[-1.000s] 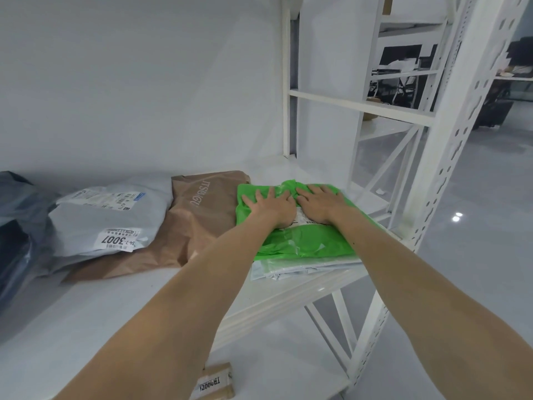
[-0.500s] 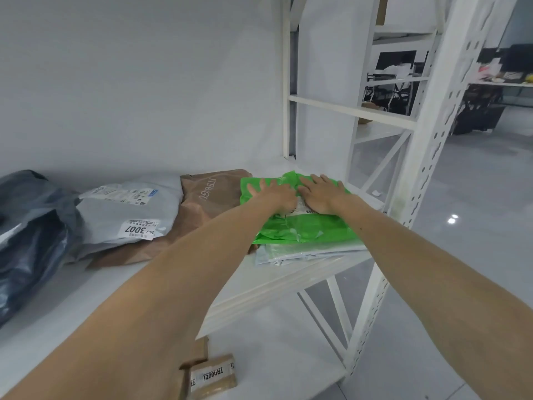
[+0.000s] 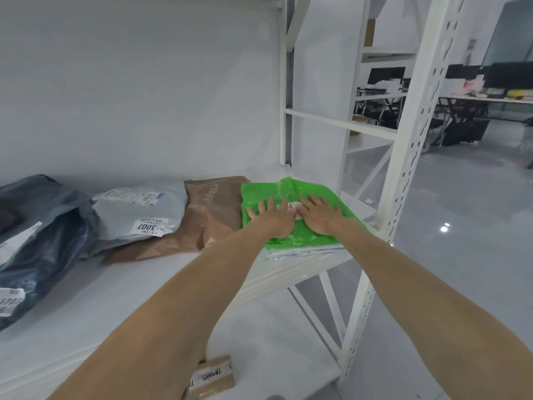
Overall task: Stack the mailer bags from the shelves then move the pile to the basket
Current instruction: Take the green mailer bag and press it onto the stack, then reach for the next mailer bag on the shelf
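Two flat, spread hands, left hand (image 3: 272, 217) and right hand (image 3: 318, 216), press side by side, gripping nothing, on one crinkled glossy green plastic mailer bag (image 3: 314, 197) topping one pale translucent mailer bag (image 3: 302, 252), with one brown paper mailer bag (image 3: 213, 217), one grey plastic mailer bag (image 3: 138, 215) and one dark blue plastic mailer bag (image 3: 40, 243) lined up leftward on the white metal shelf (image 3: 144, 284).

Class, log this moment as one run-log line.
hands: left, right flat on green mailer | under it: pale mailer | basket: unseen

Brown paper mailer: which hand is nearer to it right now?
Left. The left hand lies flat on the green mailer right beside the brown paper mailer; the right hand rests farther right on the green one.
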